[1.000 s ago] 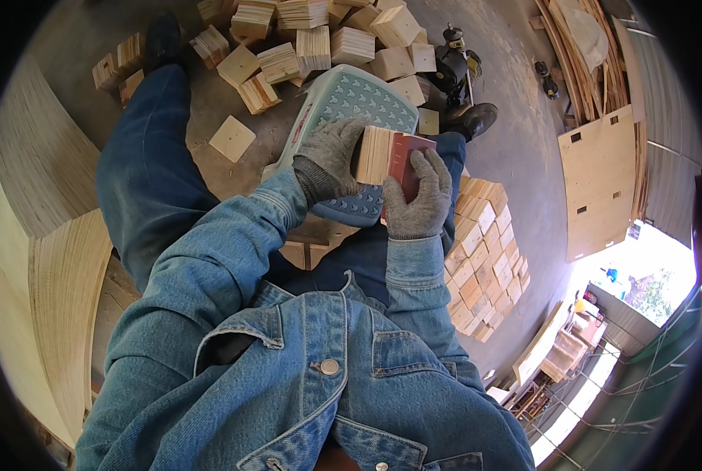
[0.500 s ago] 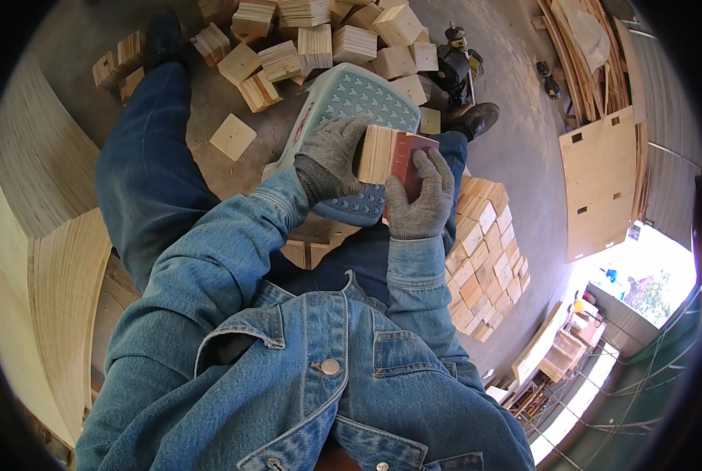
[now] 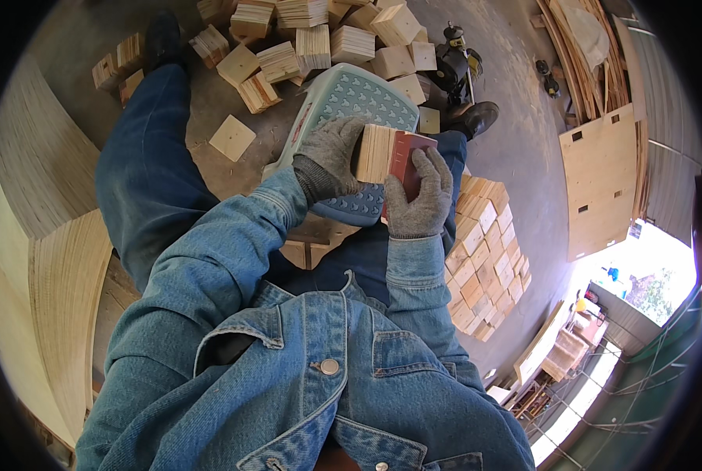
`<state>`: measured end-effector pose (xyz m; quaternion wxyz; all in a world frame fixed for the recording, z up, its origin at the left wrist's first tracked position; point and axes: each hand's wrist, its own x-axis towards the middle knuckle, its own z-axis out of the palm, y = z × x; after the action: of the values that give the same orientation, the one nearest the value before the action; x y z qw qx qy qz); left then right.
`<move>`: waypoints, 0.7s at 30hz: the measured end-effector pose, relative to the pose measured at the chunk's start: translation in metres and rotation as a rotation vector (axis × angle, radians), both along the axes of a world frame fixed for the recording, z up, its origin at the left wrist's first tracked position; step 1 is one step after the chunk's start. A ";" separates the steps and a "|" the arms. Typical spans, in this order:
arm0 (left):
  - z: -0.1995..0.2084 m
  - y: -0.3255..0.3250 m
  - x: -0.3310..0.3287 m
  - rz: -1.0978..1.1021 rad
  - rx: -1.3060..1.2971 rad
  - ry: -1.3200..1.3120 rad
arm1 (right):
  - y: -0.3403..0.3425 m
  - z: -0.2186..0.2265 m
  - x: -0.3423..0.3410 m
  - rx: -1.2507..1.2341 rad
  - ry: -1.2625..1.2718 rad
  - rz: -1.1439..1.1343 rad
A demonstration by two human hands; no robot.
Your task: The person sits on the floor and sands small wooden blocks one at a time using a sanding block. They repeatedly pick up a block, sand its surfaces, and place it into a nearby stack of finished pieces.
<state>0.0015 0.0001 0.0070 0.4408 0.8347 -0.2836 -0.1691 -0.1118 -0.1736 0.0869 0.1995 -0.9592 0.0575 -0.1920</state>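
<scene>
My left hand (image 3: 331,158), in a grey knit glove, grips a stack of square plywood pieces (image 3: 374,153) by its left side. The layered edges of the stack face up. Against the stack's right side lies a dark red flat piece (image 3: 402,157), perhaps sandpaper or a sanding block; its kind is not certain. Gloved too, my right hand (image 3: 421,196) holds this red piece with the thumb and fingers spread over its face. Beneath both hands stands a grey-green plastic stool (image 3: 366,98) with a raised pattern on top, partly hidden by them.
Stacks of plywood squares (image 3: 314,47) lie in a heap beyond the stool, and a single square (image 3: 232,138) lies on the floor. To the right is a neat pile of wood blocks (image 3: 484,259). Large plywood sheets (image 3: 45,149) rise at left. A black-and-yellow tool (image 3: 454,67) stands near my right shoe.
Both hands, with the stack and the red piece, have shifted very slightly to the left. Their grips look the same.
</scene>
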 end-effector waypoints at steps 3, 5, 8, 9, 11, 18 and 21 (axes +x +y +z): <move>-0.001 0.000 -0.001 0.006 0.003 -0.023 | 0.000 0.000 0.000 0.011 -0.006 0.007; -0.002 0.000 -0.002 0.011 -0.012 -0.037 | 0.000 0.000 0.000 0.015 -0.011 0.011; -0.005 -0.001 -0.002 0.015 0.009 -0.033 | 0.000 0.001 0.000 0.022 -0.013 0.020; -0.006 -0.001 -0.002 0.015 0.010 -0.037 | 0.000 0.001 0.000 0.023 -0.013 0.019; -0.006 -0.002 -0.002 0.015 0.013 -0.044 | 0.000 0.000 0.000 0.027 -0.015 0.017; -0.003 -0.002 -0.001 -0.004 0.044 0.010 | 0.000 0.000 0.000 0.026 -0.009 0.006; -0.007 -0.002 -0.001 0.003 0.033 0.003 | 0.000 0.000 0.001 0.037 -0.015 0.007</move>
<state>0.0003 -0.0015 -0.0002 0.4277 0.8420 -0.2788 -0.1745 -0.1112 -0.1732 0.0873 0.2183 -0.9541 0.0562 -0.1972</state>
